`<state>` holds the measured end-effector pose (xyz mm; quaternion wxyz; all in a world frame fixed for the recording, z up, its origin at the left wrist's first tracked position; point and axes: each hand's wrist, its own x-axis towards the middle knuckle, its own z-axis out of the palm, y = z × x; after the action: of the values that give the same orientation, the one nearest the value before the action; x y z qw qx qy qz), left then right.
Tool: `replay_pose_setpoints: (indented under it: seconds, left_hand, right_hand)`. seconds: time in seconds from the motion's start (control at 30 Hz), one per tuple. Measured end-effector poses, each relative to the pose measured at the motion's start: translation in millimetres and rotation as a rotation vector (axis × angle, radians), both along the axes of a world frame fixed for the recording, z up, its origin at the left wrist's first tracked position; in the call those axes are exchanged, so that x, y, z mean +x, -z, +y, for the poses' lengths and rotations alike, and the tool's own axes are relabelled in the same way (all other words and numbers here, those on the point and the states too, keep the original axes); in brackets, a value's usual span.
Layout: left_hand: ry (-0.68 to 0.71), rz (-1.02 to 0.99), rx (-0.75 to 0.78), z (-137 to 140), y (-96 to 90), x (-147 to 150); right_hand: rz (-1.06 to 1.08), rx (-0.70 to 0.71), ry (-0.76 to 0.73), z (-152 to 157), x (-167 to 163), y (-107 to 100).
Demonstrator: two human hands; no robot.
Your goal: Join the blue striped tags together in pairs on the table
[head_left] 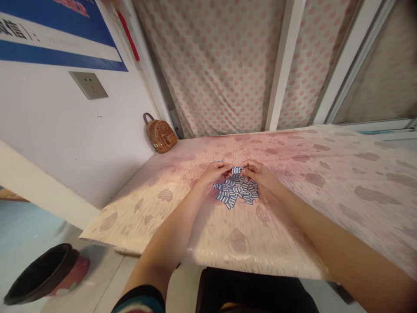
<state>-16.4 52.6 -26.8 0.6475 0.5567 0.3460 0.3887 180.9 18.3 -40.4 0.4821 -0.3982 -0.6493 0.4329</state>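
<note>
Between my two hands is a small blue-and-white label-like piece [237, 170], held up over the table. My left hand [217, 171] pinches its left side, and my right hand [256, 171] grips the right side with bent fingers. Just below them lies a loose, overlapping pile of similar blue-edged pieces [235, 191]. Another small blue-and-white piece [219, 161] shows past my left knuckles. The print on the pieces is too small to read.
A patterned plastic cloth covers the table [237, 241]. At its far left corner, a small brown backpack-shaped bag [162, 135] leans by the wall. A dark-lined bin [48, 274] stands on the floor at left. Dotted curtains [221, 65] hang behind the table.
</note>
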Motion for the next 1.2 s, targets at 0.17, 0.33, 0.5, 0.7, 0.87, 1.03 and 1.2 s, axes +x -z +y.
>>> replay_pose_setpoints:
  seconds: [0.17, 0.33, 0.5, 0.7, 0.87, 1.03, 1.2]
  left_hand:
    - [-0.018, 0.031, 0.137, 7.2, 5.7, 0.5]
    - [-0.003, 0.045, 0.209, 5.7, 5.1, -0.3]
    - [0.021, 0.026, 0.211, 5.1, 6.6, 1.8]
    - [0.015, 0.016, 0.289, 5.9, 6.7, 3.2]
    - [-0.01, 0.089, 0.247, 3.9, 5.7, 3.7]
    - [-0.006, 0.148, 0.305, 5.0, 9.8, 2.9]
    - [-0.075, 0.184, 0.429, 5.7, 8.7, 3.8]
  right_hand:
    - [0.029, -0.02, 0.002, 1.3, 0.5, 0.0]
    - [0.06, -0.034, -0.008, 1.2, 0.0, -0.3]
    - [0.059, -0.025, -0.024, -0.6, -0.5, -2.9]
    - [0.032, 0.003, -0.057, -1.1, -0.8, -4.0]
    - [0.049, 0.005, -0.015, 0.5, -0.3, -0.7]
    - [0.028, 0.011, 0.015, -1.0, -1.4, -2.4]
    - [-0.001, 0.011, 0.021, -1.9, -3.5, -3.7]
